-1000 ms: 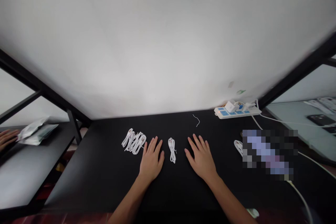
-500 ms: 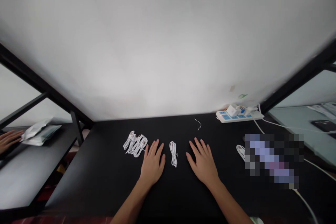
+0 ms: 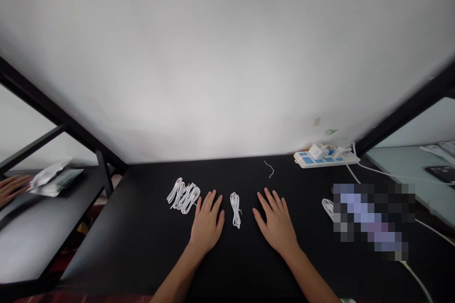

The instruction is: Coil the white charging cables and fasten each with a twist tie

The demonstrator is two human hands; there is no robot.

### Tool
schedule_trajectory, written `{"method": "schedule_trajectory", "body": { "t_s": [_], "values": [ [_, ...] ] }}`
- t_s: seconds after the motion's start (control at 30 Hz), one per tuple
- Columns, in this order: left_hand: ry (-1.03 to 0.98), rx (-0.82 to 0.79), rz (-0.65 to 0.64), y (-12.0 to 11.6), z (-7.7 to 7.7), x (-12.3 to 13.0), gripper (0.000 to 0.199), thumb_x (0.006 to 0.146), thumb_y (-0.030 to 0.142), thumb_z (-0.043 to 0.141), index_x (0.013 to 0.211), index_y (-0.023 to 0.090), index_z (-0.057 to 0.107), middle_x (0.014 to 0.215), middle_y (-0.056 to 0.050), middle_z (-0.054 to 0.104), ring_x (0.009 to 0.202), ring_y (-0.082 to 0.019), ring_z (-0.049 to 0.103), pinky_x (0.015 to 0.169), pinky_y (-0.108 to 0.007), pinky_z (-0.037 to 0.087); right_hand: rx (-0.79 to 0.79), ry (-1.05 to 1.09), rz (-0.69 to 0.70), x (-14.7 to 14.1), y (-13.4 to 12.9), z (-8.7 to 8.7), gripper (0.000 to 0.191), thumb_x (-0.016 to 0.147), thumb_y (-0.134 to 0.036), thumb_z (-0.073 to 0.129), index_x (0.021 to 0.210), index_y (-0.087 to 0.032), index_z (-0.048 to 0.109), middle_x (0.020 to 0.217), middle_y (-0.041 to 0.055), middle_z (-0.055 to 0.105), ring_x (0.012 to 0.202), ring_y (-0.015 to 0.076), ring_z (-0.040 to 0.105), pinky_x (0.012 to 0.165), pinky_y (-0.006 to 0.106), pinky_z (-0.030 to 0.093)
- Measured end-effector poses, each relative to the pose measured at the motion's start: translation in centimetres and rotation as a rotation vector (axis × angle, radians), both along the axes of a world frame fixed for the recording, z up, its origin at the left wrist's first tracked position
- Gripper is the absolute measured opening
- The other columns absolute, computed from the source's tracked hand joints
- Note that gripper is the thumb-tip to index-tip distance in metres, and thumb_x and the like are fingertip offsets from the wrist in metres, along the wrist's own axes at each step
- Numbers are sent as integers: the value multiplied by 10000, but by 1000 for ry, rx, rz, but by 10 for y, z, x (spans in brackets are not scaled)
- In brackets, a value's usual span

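Between my two hands, on the black tabletop [image 3: 142, 246], lies a white cable [image 3: 235, 210] folded into a narrow bundle. My left hand [image 3: 207, 222] rests palm down to its left, fingers spread and holding nothing. Just beyond the left fingertips sits a cluster of several coiled white cables [image 3: 184, 196]; the index-side gap to the single bundle is small. My right hand [image 3: 277, 222] lies flat to the right of the single bundle, fingers apart, nothing under it that I can see. A thin white tie or string [image 3: 270, 169] lies behind the right hand.
A white power strip [image 3: 320, 158] with plugs stands against the wall at back right. Another coiled white cable [image 3: 327, 208] lies beside a pixelated patch on the right. At far left, another person's hand [image 3: 12, 188] is near plastic packets [image 3: 57, 180] on an adjoining table.
Both my hands stay in place on the tabletop. The view shifts very slightly; the other person's hand at far left moves a little.
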State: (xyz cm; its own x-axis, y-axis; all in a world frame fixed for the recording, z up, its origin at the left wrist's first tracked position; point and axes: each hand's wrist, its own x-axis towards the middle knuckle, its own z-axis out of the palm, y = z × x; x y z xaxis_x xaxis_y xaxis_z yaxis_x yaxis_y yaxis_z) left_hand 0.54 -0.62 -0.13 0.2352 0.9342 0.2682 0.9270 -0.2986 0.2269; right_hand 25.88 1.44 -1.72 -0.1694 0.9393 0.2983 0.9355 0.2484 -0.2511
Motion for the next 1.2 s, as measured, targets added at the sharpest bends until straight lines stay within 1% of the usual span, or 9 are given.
{"method": "schedule_trajectory", "body": {
  "t_s": [0.3, 0.63, 0.97, 1.2],
  "values": [
    [41, -13, 6, 0, 0, 0, 489, 1011, 248, 426, 1500, 228, 441, 1591, -92, 419, 1473, -282, 377, 1192, -559, 331, -1, -7, -3, 0, 0, -1, 538, 998, -442, 437, 1441, -160, 555, 1560, 137, 448, 1455, 379, 353, 1169, 588, 295],
    [46, -6, 2, 0, 1, 0, 477, 1012, 247, 426, 1487, 218, 458, 1584, -98, 429, 1469, -285, 385, 1188, -562, 337, 7, -2, 0, 1, 0, -2, 536, 1002, -451, 431, 1441, -170, 555, 1560, 132, 448, 1461, 374, 347, 1164, 593, 307],
    [42, 21, 1, 0, -4, 0, 478, 1011, 244, 429, 1488, 224, 461, 1579, -91, 437, 1458, -289, 403, 1181, -561, 348, 7, -20, -5, 1, -1, -1, 529, 1004, -447, 452, 1449, -178, 547, 1567, 119, 442, 1462, 368, 351, 1176, 583, 297],
    [37, 38, 3, 1, -4, 0, 477, 1010, 255, 432, 1485, 228, 468, 1571, -89, 450, 1454, -284, 411, 1181, -549, 353, 11, -24, 2, 2, 0, -2, 530, 1002, -442, 462, 1452, -174, 546, 1569, 122, 440, 1459, 375, 358, 1169, 589, 314]
  ]
}}
